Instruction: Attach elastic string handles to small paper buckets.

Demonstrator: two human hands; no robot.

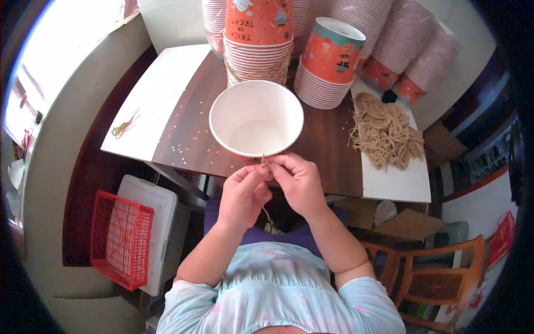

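A large white-lined paper bucket (257,119) stands with its mouth up at the table's front edge, right before me. At its near rim my left hand (245,192) and my right hand (297,181) meet, both with fingers pinched on a thin tan string (264,161). The string's upper end sticks up at the rim, and its tail hangs below my hands toward my lap. Whether it passes through a hole in the bucket wall is hidden by my fingers.
Behind the bucket rise an orange stack of nested buckets (258,50) and a second stack (331,64). A heap of tan strings (387,131) lies at right, with a small bundle (125,125) at left. Punched paper dots litter the brown table (186,125). A red basket (121,239) stands lower left, a wooden chair (439,278) lower right.
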